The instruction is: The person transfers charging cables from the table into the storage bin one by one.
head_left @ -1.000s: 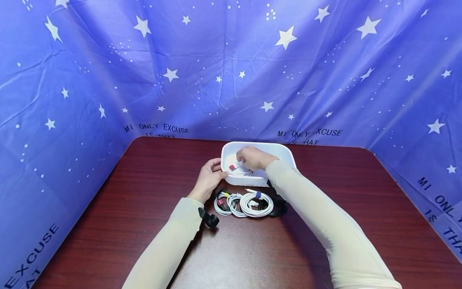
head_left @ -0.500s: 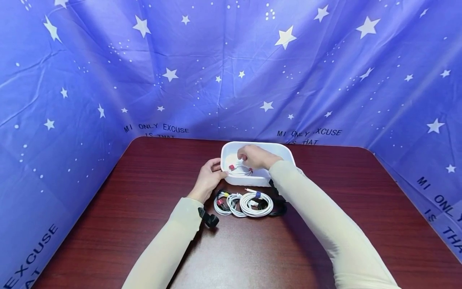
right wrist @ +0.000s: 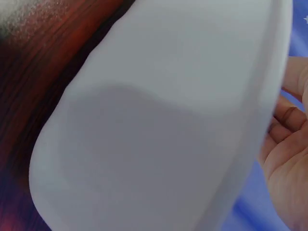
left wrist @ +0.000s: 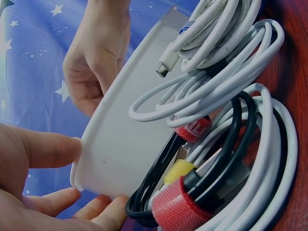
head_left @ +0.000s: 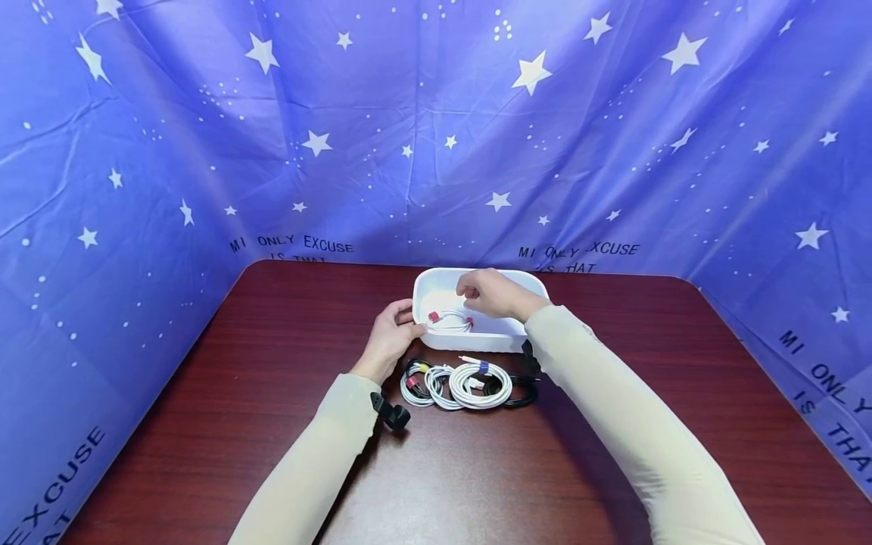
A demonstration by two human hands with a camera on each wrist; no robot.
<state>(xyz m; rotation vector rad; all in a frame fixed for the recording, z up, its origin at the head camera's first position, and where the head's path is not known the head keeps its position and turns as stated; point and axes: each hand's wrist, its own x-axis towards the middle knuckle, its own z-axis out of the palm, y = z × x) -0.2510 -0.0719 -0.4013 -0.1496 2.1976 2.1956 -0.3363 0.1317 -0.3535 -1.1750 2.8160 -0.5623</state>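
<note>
My left hand [head_left: 388, 341] grips the left end of a white plastic box [head_left: 487, 344], thumb near its front corner and fingers along the side. Over the box's inside is my right hand [head_left: 497, 294], its fingers loosely bent with nothing seen between them. A coiled white cable with a red tie [head_left: 434, 317] lies in the box's left part, apart from the right fingers. In the left wrist view, my left fingers touch the rim [left wrist: 77, 163]. The right wrist view is mostly filled by the box's outer wall [right wrist: 144, 144], with the right hand [right wrist: 288, 159] beyond.
In front of the box several coiled cables lie in an overlapping row: a white coil with a blue tie [head_left: 484, 367], more white ones, and a black coil [head_left: 524, 395] at the right. Red [left wrist: 178, 207] and yellow ties [left wrist: 179, 171] bind others. A starry curtain [head_left: 422, 151] stands behind the table.
My right hand has drawn back to the right and up from the red-tied white cable, which stays in the box. The left hand keeps its hold on the box.
</note>
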